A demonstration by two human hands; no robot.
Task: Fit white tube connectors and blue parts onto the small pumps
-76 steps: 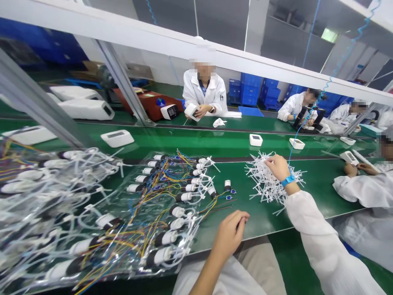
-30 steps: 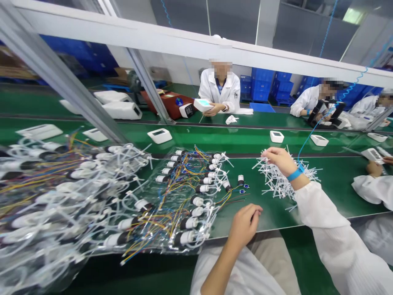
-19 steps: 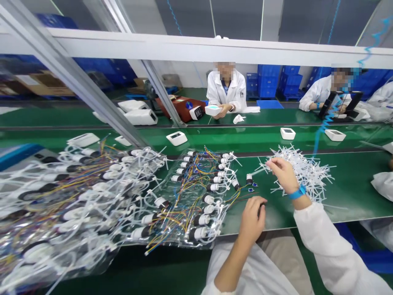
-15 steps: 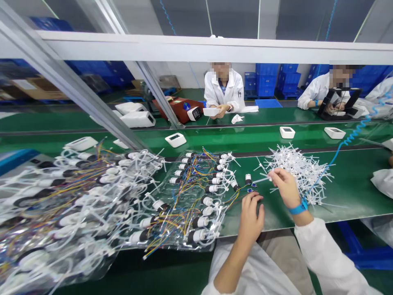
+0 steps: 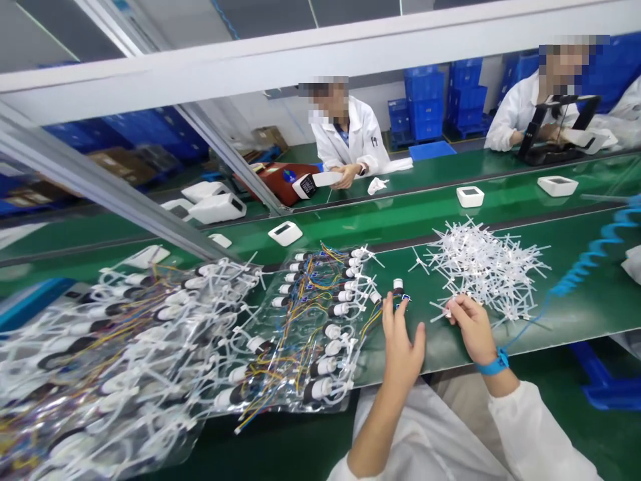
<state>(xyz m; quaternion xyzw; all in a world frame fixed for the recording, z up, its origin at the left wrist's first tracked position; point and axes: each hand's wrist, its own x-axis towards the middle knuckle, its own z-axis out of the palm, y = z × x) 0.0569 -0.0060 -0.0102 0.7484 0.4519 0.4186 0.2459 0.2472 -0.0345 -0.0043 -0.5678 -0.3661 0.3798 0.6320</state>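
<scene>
My left hand (image 5: 402, 343) reaches over the green table with its fingers spread, fingertips touching a small black-and-white pump (image 5: 398, 286) and its coloured wires with blue connectors (image 5: 404, 300). My right hand (image 5: 471, 325), with a blue wrist strap (image 5: 492, 365), is closed in a pinch on a white plastic tube piece (image 5: 441, 312) at the near edge of a heap of white tube pieces (image 5: 483, 266).
Clear bags of wired pumps (image 5: 310, 327) lie left of my hands and stretch to the far left (image 5: 100, 361). White devices (image 5: 285, 233) ride a green conveyor (image 5: 400, 217) behind. Three people in white coats work across it. A blue coiled cord (image 5: 595, 254) hangs at right.
My right hand drew back from the far side of the tube heap to its near edge, pinching one piece. My left hand left the table edge, opened, and reached the lone pump.
</scene>
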